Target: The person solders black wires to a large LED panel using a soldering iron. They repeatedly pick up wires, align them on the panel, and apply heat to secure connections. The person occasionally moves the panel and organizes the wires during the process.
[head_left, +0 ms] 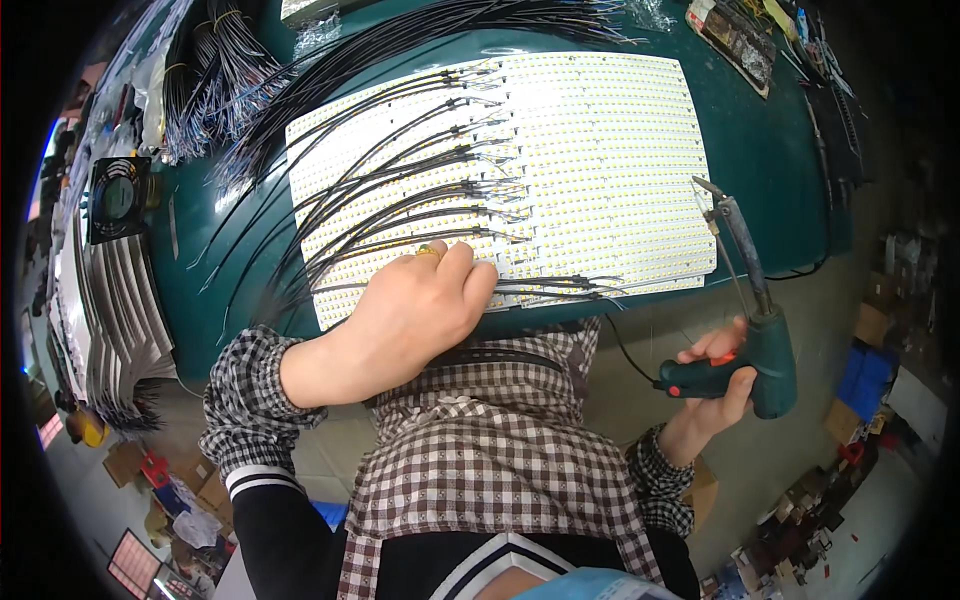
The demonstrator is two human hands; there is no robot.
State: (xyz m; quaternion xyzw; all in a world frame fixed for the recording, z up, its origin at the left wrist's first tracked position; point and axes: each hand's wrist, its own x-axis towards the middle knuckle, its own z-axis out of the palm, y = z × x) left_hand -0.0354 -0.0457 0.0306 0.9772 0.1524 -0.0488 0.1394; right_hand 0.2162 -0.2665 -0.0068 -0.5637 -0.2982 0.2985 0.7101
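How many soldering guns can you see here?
1: the green soldering gun in your right hand, at the lower right of the white LED boards. Others might be hidden in the clutter around the table.

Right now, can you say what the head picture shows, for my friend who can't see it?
A person's right hand holds a green soldering gun, while the left hand bends over black wires on white boards with rows of yellow dots. The boards lie on a green table, with more black wires at its back.
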